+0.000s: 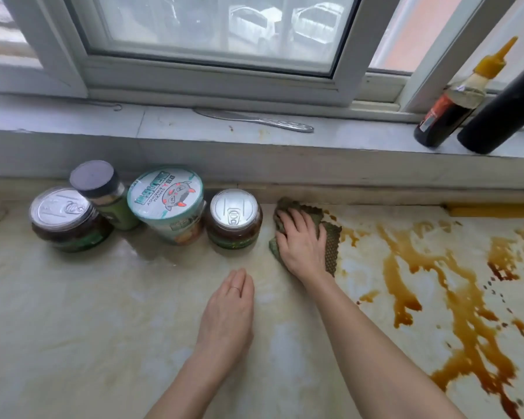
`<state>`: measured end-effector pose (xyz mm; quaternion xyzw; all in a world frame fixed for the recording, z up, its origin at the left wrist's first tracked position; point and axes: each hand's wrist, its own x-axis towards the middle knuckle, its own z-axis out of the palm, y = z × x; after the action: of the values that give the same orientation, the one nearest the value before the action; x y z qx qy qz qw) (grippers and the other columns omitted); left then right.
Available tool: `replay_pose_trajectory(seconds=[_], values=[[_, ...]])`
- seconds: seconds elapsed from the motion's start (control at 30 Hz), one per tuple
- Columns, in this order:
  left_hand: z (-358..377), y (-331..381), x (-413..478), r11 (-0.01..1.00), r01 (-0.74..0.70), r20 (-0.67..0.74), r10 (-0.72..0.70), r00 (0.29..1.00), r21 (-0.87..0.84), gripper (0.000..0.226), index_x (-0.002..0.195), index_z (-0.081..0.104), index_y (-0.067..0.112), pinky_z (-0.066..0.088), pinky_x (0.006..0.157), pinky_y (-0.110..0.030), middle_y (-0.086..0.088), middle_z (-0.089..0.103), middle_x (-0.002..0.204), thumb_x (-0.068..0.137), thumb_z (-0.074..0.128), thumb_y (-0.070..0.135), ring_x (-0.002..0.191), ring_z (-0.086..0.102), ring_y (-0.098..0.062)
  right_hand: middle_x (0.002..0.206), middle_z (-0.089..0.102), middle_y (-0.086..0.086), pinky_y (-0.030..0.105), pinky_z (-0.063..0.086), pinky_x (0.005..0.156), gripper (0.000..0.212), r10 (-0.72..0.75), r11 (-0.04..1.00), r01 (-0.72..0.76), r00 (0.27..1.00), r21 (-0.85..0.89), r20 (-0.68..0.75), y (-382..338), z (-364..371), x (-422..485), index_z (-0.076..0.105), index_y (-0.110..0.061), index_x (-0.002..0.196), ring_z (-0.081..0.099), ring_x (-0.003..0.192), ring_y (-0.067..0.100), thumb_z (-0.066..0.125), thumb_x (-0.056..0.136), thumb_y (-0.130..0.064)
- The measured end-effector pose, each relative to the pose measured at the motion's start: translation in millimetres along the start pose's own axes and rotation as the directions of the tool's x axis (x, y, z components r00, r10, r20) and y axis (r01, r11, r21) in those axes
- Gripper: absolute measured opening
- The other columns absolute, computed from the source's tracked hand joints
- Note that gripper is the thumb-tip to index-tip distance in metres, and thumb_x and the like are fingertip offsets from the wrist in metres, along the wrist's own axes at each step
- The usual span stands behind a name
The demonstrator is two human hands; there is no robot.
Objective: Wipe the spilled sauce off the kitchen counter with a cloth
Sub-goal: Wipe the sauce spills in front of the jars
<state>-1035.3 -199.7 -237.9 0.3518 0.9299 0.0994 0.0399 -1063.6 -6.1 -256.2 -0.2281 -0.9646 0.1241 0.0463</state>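
Brown sauce (454,300) is spread in streaks and puddles over the right half of the pale marble counter (88,328). A green textured cloth (332,246) lies flat on the counter by the back wall, at the left edge of the spill. My right hand (300,240) presses down on the cloth, palm flat, fingers pointing toward the wall. My left hand (229,309) rests flat on the bare counter just left of it, fingers together, holding nothing, a ring on one finger.
Left of the cloth along the wall stand a jar with a pull-tab lid (235,219), a cup with a printed lid (168,204), a dark-capped jar (103,195) and another pull-tab jar (65,219). A knife (254,119), a sauce bottle (454,107) and a black cylinder (502,110) are on the sill.
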Motion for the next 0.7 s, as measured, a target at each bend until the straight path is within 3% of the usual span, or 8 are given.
replay_pose_trajectory(seconds=[0.07, 0.13, 0.2, 0.3, 0.47, 0.6, 0.63, 0.7], values=[[-8, 1, 2, 0.999, 0.027, 0.008, -0.027, 1.000, -0.030, 0.049, 0.097, 0.065, 0.009, 0.053, 0.064, -0.030, -0.009, 0.066, 0.106, 0.049, 0.073, 0.007, 0.089, 0.065, -0.028, 0.156, 0.029, -0.008, 0.055, 0.007, 0.115, 0.051, 0.030, 0.999, -0.030, 0.999, -0.012, 0.021, -9, 2, 1, 0.035, -0.034, 0.147, 0.018, 0.144, 0.019, 0.033, 0.097, -0.041], [-15, 2, 8, 0.998, 0.021, 0.010, -0.020, 1.000, -0.064, 0.023, 0.089, 0.059, 0.011, 0.048, 0.060, -0.033, -0.009, 0.062, 0.098, 0.066, 0.061, 0.009, 0.081, 0.059, -0.030, 0.156, 0.028, -0.008, 0.057, 0.007, 0.115, 0.049, -0.061, 0.998, 0.062, 0.998, -0.028, 0.035, -6, 5, -3, 0.033, -0.035, 0.148, 0.017, 0.145, 0.020, 0.037, 0.099, -0.040], [-17, 1, 19, 0.997, -0.018, -0.004, 0.018, 1.000, -0.075, 0.015, 0.089, 0.056, 0.010, 0.046, 0.063, -0.036, -0.011, 0.059, 0.097, 0.075, 0.051, 0.010, 0.083, 0.055, -0.033, 0.156, 0.030, -0.007, 0.054, 0.011, 0.115, 0.049, -0.070, 0.996, 0.070, 0.998, -0.046, 0.001, 7, 2, 0, 0.034, -0.034, 0.148, 0.020, 0.144, 0.019, 0.039, 0.099, -0.042], [-13, 0, 35, 0.995, -0.063, -0.023, 0.061, 0.998, -0.077, 0.016, 0.095, 0.056, 0.007, 0.048, 0.070, -0.038, -0.014, 0.059, 0.107, 0.078, 0.055, 0.008, 0.094, 0.055, -0.034, 0.156, 0.030, -0.004, 0.054, 0.009, 0.115, 0.050, 0.119, 0.992, -0.120, 0.992, -0.028, -0.034, 11, 0, 9, 0.035, -0.032, 0.147, 0.020, 0.144, 0.019, 0.041, 0.098, -0.041], [-11, 6, 45, 0.991, -0.106, 0.025, 0.108, 0.994, -0.084, 0.037, 0.115, 0.055, -0.002, 0.051, 0.083, -0.038, -0.019, 0.055, 0.124, 0.078, 0.058, 0.004, 0.108, 0.055, -0.034, 0.155, 0.032, -0.004, 0.055, 0.011, 0.115, 0.050, -0.081, 0.994, 0.079, 0.996, -0.073, -0.027, 14, 3, 4, 0.036, -0.034, 0.147, 0.022, 0.144, 0.021, 0.037, 0.098, -0.043], [-11, 12, 48, 0.992, -0.082, 0.072, 0.089, 0.993, -0.098, 0.047, 0.129, 0.045, -0.004, 0.040, 0.100, -0.037, -0.020, 0.044, 0.137, 0.082, 0.049, 0.001, 0.122, 0.044, -0.034, 0.155, 0.031, 0.002, 0.054, 0.010, 0.116, 0.050, 0.204, 0.977, -0.207, 0.977, -0.042, -0.060, 38, -4, 16, 0.036, -0.029, 0.147, 0.021, 0.144, 0.023, 0.041, 0.098, -0.038], [-10, 14, 49, 0.991, -0.079, 0.086, 0.089, 0.992, -0.107, 0.051, 0.132, 0.040, -0.004, 0.035, 0.104, -0.036, -0.019, 0.039, 0.140, 0.082, 0.047, 0.001, 0.127, 0.039, -0.033, 0.155, 0.030, 0.002, 0.056, 0.009, 0.116, 0.051, 0.225, 0.973, -0.228, 0.972, -0.039, -0.062, 31, -3, 15, 0.036, -0.028, 0.148, 0.020, 0.144, 0.024, 0.041, 0.098, -0.037], [-9, 16, 51, 0.992, -0.064, 0.107, 0.076, 0.991, -0.111, 0.056, 0.137, 0.033, -0.004, 0.029, 0.110, -0.035, -0.019, 0.032, 0.144, 0.083, 0.044, 0.002, 0.132, 0.032, -0.032, 0.154, 0.032, 0.001, 0.058, 0.010, 0.115, 0.051, 0.094, 0.994, -0.097, 0.994, -0.046, -0.059, 13, 2, 7, 0.038, -0.028, 0.147, 0.021, 0.144, 0.026, 0.038, 0.097, -0.039]])
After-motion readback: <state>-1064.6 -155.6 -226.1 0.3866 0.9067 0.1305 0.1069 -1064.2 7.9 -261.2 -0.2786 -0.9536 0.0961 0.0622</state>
